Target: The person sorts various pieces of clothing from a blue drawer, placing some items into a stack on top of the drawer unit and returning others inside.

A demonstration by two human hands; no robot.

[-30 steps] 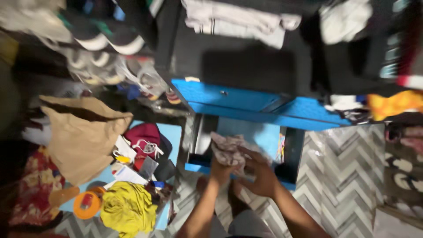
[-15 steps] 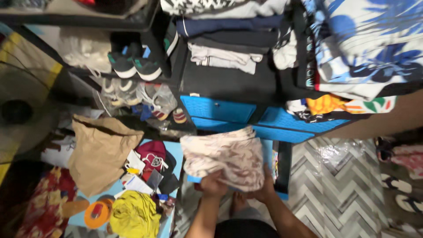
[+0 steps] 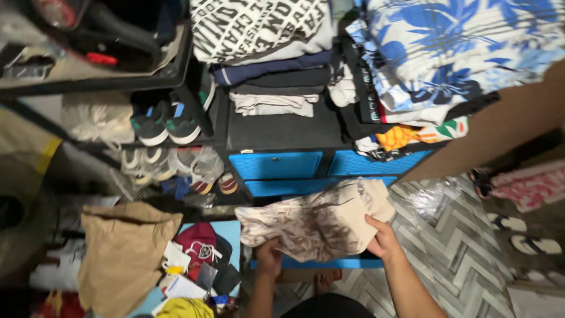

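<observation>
Lifted higher, patterned cloth (image 3: 318, 221), left hand (image 3: 269, 257), right hand (image 3: 382, 238) gripping edges

At frame centre, both hands hold a garment (image 3: 315, 221) between them: left hand (image 3: 269, 257) at its lower left, right hand (image 3: 382, 238) at its lower right. Drawers (image 3: 276, 165) sit just above it, folded clothes (image 3: 265, 59) stacked above those. Shoes (image 3: 165, 126) stand on a shelf upper left. A bag (image 3: 120, 253) lies lower left, sandals (image 3: 524, 235) far right.

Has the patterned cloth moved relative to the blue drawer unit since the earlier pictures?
Yes. The patterned cloth, held by both hands, has risen out of the open drawer and now overlaps the blue drawer fronts.
</observation>
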